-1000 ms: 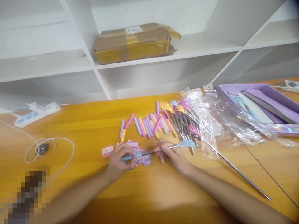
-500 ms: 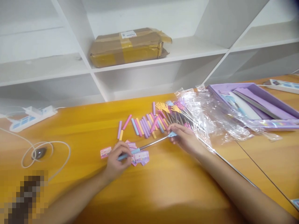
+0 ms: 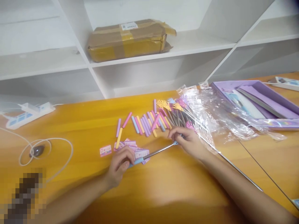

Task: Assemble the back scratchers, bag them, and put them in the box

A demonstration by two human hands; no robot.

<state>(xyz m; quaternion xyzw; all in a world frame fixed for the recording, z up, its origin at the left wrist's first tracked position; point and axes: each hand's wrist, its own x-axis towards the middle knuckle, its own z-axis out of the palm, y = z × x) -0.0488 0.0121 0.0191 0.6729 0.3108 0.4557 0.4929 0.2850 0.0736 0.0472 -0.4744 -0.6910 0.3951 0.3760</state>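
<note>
A back scratcher (image 3: 158, 151) with a thin metal rod lies between my two hands, tilted slightly up to the right. Its light-blue handle is in my left hand (image 3: 121, 163), the fingers wrapped round it. My right hand (image 3: 187, 140) grips the other end, where a bit of the light-blue head shows; the fingers cover the rest. Small printed cards (image 3: 141, 154) lie just behind the handle. Farther back are several coloured handle tubes (image 3: 144, 125) in pink, purple, yellow and blue. Beside them is a pile of metal-rod scratchers (image 3: 177, 115) with hand-shaped heads.
Clear plastic bags (image 3: 210, 115) cover part of the pile's right side. A purple box (image 3: 277, 124) holds flat pieces at the right. On the left are a power strip (image 3: 30, 115) and a mouse (image 3: 37, 151) with its cable. A taped carton (image 3: 130, 40) sits on the shelf.
Both hands have shifted slightly right and towards me with the back scratcher, still holding its two ends. More of the yellow tube and cards near my left hand shows.
</note>
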